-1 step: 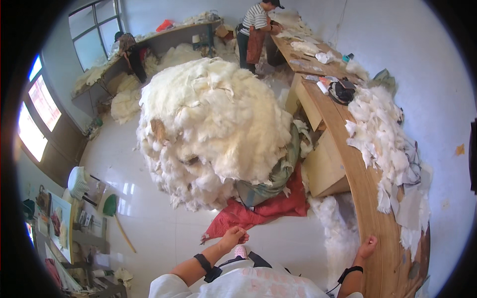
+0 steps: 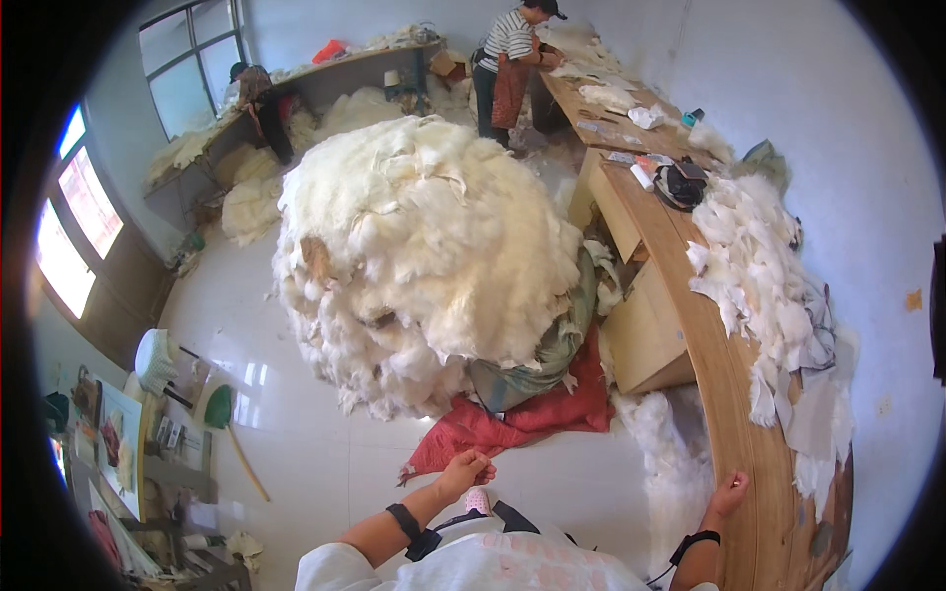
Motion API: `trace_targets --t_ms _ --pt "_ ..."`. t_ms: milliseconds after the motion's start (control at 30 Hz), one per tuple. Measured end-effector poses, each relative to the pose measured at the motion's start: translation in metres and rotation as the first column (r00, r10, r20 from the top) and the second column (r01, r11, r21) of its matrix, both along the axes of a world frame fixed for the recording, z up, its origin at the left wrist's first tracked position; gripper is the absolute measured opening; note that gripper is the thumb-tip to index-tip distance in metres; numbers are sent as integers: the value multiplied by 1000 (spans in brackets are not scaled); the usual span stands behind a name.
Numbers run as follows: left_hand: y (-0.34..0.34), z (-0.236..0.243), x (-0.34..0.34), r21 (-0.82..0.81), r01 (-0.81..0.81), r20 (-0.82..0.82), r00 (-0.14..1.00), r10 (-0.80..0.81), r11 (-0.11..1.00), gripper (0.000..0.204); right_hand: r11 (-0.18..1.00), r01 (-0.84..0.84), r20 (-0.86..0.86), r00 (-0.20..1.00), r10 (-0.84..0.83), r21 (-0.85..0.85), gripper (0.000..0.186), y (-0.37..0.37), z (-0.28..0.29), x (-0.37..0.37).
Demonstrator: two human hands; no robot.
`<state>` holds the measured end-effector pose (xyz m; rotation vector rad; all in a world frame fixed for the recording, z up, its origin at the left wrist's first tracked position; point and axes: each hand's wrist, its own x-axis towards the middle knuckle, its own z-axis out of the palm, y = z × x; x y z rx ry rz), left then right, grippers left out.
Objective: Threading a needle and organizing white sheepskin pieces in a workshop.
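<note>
My left hand (image 2: 465, 475) hangs in front of my body above the floor, its fingers curled closed, with nothing visible in them. Just beyond it a red woven sack (image 2: 532, 430) lies flat on the floor. My right hand (image 2: 727, 492) is at the near edge of the wooden bench (image 2: 724, 394), also closed, with nothing plainly held; whether it rests on the wood I cannot tell. A huge heap of cream-white fleecy hides (image 2: 424, 256) rises ahead, with a green sack (image 2: 537, 369) tucked under its right side.
More white fleece pieces (image 2: 754, 256) lie along the bench by the wall. Loose white fluff (image 2: 670, 453) lies below it. Two other people work at far benches, one in a striped top (image 2: 507, 37). At left are a green broom (image 2: 219, 406), a white-covered stool (image 2: 155, 362) and a cluttered shelf.
</note>
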<state>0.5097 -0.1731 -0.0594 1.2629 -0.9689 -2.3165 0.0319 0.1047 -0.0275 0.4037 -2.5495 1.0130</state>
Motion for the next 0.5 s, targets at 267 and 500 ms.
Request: trace_targets --t_ms 267,500 --pt "-3 -16 -23 -44 63 -32 997 -64 997 16 998 -64 -42 997 64 -7 20 16 -11 -8" --pt "8 1 -36 -29 28 0 1000 -28 999 15 998 -64 -15 998 65 12 20 10 5 -2"
